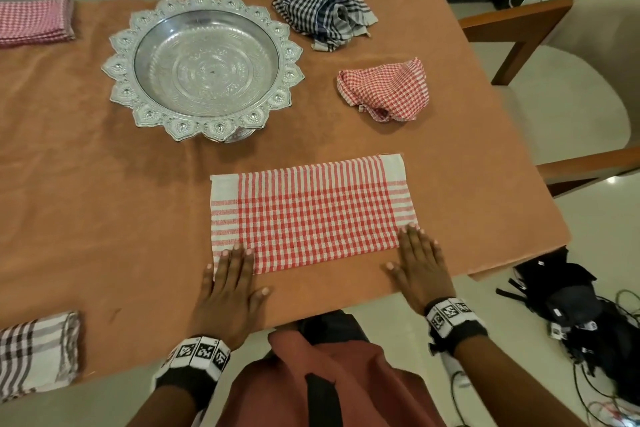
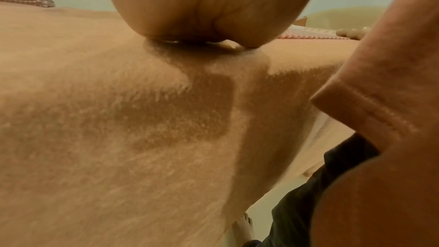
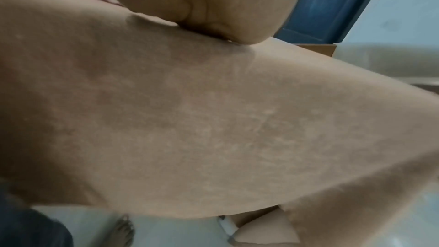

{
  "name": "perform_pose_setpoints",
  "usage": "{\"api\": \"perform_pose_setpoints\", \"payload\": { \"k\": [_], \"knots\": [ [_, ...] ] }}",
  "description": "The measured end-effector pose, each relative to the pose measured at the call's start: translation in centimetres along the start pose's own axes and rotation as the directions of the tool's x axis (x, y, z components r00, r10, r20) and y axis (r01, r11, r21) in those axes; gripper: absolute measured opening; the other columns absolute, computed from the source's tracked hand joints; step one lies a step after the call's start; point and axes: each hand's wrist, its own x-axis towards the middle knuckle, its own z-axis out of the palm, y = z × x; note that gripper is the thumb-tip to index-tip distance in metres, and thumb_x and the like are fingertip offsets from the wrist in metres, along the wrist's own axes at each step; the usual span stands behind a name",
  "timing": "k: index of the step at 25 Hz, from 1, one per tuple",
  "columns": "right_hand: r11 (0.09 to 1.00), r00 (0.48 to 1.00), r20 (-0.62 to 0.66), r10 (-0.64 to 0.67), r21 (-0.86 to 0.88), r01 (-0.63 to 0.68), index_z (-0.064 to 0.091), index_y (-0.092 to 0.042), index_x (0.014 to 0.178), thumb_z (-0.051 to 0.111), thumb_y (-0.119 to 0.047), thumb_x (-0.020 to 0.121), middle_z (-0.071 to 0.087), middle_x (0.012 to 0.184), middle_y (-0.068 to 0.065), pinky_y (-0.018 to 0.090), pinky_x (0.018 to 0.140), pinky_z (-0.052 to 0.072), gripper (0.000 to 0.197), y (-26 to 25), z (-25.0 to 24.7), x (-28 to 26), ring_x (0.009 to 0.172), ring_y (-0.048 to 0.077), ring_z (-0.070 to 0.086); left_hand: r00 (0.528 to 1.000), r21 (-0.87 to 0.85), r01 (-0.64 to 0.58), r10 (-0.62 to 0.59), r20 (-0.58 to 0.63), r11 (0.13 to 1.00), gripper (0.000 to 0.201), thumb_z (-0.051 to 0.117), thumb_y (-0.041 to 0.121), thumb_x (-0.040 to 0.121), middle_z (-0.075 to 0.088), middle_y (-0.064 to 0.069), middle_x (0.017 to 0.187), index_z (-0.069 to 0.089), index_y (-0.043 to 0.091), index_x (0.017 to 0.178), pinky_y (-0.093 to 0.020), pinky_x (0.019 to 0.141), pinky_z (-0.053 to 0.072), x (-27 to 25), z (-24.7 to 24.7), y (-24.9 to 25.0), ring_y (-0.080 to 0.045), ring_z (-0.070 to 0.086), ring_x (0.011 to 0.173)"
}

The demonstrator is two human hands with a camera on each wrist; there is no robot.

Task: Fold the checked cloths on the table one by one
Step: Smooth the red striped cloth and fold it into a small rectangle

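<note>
Orange-covered table fills most of the head view. Red checked cloth lies flat as a rectangle at lower centre. Left hand lies flat, fingers straight and slightly spread, fingertips on the cloth's lower left corner. Right hand lies flat likewise, fingers straight, on its lower right corner. Crumpled red cloth sits right of centre; crumpled dark checked cloth at upper centre. Silver tray stands upper left of centre. Folded cloths: pink stack upper left, brown-striped one lower left.
</note>
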Motion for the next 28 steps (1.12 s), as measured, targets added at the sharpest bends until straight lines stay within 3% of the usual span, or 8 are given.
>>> {"api": "perform_pose_setpoints", "payload": {
  "k": [5,8,11,16,19,21,23,28],
  "knots": [
    [0.997,0.997,0.017,0.070,0.015,-0.070,-0.013,-0.019,0.151,-0.027,-0.077,0.068,-0.015,0.159,0.000,0.043,0.112,-0.022,0.102,0.2,-0.6,0.0,0.146,0.022,-0.016,1.000,-0.008,-0.012,0.012,-0.014,1.000,0.071,0.014,0.056,0.098,0.026,-0.016,0.155,0.033,0.009,0.147,-0.044,0.116,0.002,0.1,-0.5,0.4,-0.033,0.025,0.142],
    [0.978,0.981,-0.003,0.194,0.081,-0.193,0.011,-0.025,0.153,-0.003,-0.071,0.083,0.005,0.161,-0.006,0.049,0.109,-0.024,0.085,-1.5,-2.2,0.6,0.148,0.021,-0.002,0.988,-0.137,0.129,-0.139,-0.068,0.982,0.058,0.041,0.043,0.089,0.045,-0.022,0.142,0.051,0.009,0.135,-0.050,0.106,0.032,-0.1,-2.2,0.6,-0.040,0.045,0.127],
    [0.970,0.967,-0.097,0.236,0.083,-0.228,0.039,-0.026,0.143,0.027,-0.054,0.096,0.032,0.154,-0.002,0.056,0.115,-0.009,0.055,-2.9,-4.7,1.9,0.146,0.024,0.014,0.933,-0.366,0.323,-0.359,-0.033,0.873,0.054,0.050,0.033,0.093,0.042,-0.017,0.141,0.040,0.011,0.142,-0.043,0.099,0.040,0.3,-4.4,0.9,-0.033,0.045,0.121],
    [0.985,0.984,-0.161,-0.076,0.138,0.099,0.052,-0.025,0.132,0.029,-0.053,0.089,0.047,0.142,-0.003,0.047,0.116,-0.001,0.055,-10.2,-7.7,5.2,0.142,0.025,0.025,0.856,-0.688,0.406,-0.514,0.056,0.602,0.051,0.057,0.024,0.091,0.042,-0.012,0.132,0.038,0.016,0.138,-0.034,0.082,0.046,1.8,-5.8,1.0,-0.029,0.057,0.100],
    [0.929,0.959,-0.182,-0.219,0.262,0.262,0.054,-0.020,0.131,0.047,-0.040,0.095,0.055,0.134,0.000,0.041,0.112,0.028,0.042,-14.8,-9.1,6.4,0.128,0.021,0.045,0.790,-0.823,0.415,-0.603,0.114,0.388,0.035,0.060,0.018,0.087,0.063,-0.011,0.110,0.049,0.010,0.120,-0.037,0.077,0.051,2.8,-5.8,0.7,-0.028,0.061,0.088],
    [0.878,0.956,-0.138,-0.260,0.377,0.293,0.052,-0.016,0.134,0.048,-0.037,0.096,0.058,0.132,0.002,0.036,0.104,0.040,0.044,-17.3,-9.9,7.3,0.121,0.020,0.052,0.772,-0.845,0.426,-0.617,0.154,0.322,0.026,0.059,0.017,0.088,0.068,-0.011,0.103,0.057,0.009,0.112,-0.036,0.075,0.051,2.9,-6.2,0.4,-0.025,0.060,0.082],
    [0.842,0.958,-0.086,-0.272,0.460,0.281,0.051,-0.015,0.136,0.049,-0.037,0.096,0.061,0.128,0.004,0.037,0.100,0.045,0.046,-19.1,-10.6,8.0,0.117,0.021,0.057,0.792,-0.847,0.385,-0.602,0.100,0.367,0.027,0.058,0.015,0.089,0.069,-0.011,0.106,0.063,0.009,0.114,-0.030,0.074,0.047,2.6,-7.3,0.8,-0.024,0.060,0.083],
    [0.754,0.982,0.039,-0.186,0.646,0.117,0.038,-0.011,0.145,0.053,-0.052,0.091,0.058,0.131,0.011,0.041,0.104,0.041,0.069,-20.4,-12.0,9.8,0.121,0.027,0.054,0.952,-0.618,0.093,-0.251,-0.173,0.780,0.030,0.054,0.020,0.091,0.063,0.000,0.115,0.061,0.020,0.120,-0.031,0.078,0.047,2.5,-9.2,5.0,-0.022,0.062,0.099]
  ]
}}
